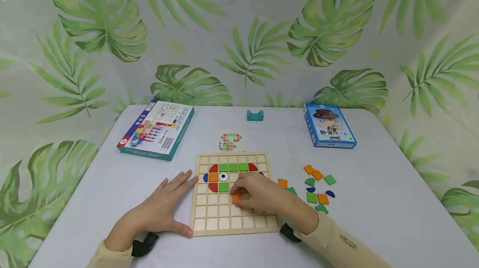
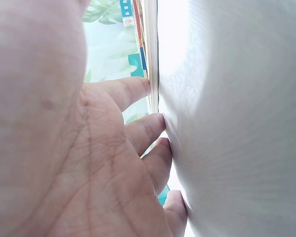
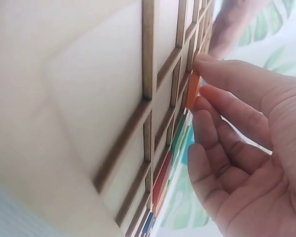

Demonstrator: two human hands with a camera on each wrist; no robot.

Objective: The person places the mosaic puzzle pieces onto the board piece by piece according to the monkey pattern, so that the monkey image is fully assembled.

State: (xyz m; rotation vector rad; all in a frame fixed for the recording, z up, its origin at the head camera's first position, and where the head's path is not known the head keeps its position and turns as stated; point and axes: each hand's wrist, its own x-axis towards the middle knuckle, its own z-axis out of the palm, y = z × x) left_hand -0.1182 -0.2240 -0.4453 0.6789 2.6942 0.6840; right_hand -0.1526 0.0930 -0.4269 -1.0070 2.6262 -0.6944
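A wooden grid board [image 1: 224,223] lies on the table, with red, green, orange and blue tiles and a round eye piece [image 1: 223,177] in its upper rows. Between thumb and fingers, my right hand [image 1: 258,191] pinches an orange square tile [image 1: 236,197] over the middle of the board; the right wrist view shows that orange tile [image 3: 193,89] tilted at the grid. Part of the pattern is hidden under this hand. My left hand [image 1: 161,203] is spread along the board's left edge, its fingertips touching the frame and the table.
Loose orange, green and blue tiles [image 1: 312,197] lie scattered right of the board. Behind it is a small pattern card [image 1: 231,141]. Farther back stand a teal holder [image 1: 255,115], a flat game box [image 1: 157,128] at left and a blue box [image 1: 330,126] at right.
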